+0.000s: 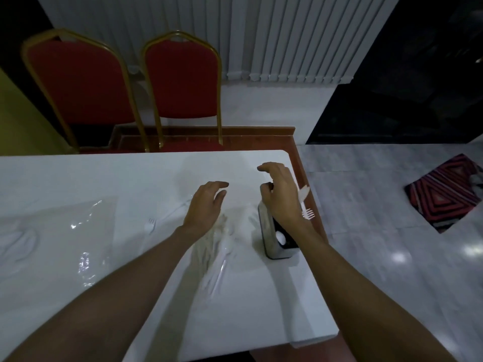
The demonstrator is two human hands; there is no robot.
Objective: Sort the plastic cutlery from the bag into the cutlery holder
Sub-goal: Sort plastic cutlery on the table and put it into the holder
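The left hand (206, 205) hovers palm down over the pile of plastic cutlery (217, 246), its fingers straight and loosely spread, holding nothing. The right hand (282, 197) is above the far end of the cutlery holder (277, 253), forefinger reaching forward and thumb tucked under. I cannot tell whether it pinches a piece. White cutlery shows just past its far edge, among it a fork (309, 214).

A grey tiled floor (392, 257) lies to the right, with white vertical blinds (261, 35) along the far wall. The white table (78, 178) carries everything. Two red chairs (78, 82) with gold frames stand behind it. A red striped mat (444, 194) lies on the floor, well apart from the table.

The clear plastic bag (65, 231) lies flat at the table's left. The pile is between the bag and the holder, which stands near the table's right edge. A lone fork (151, 225) lies between bag and pile. A white spoon bowl (281, 237) shows in the holder's near compartment.
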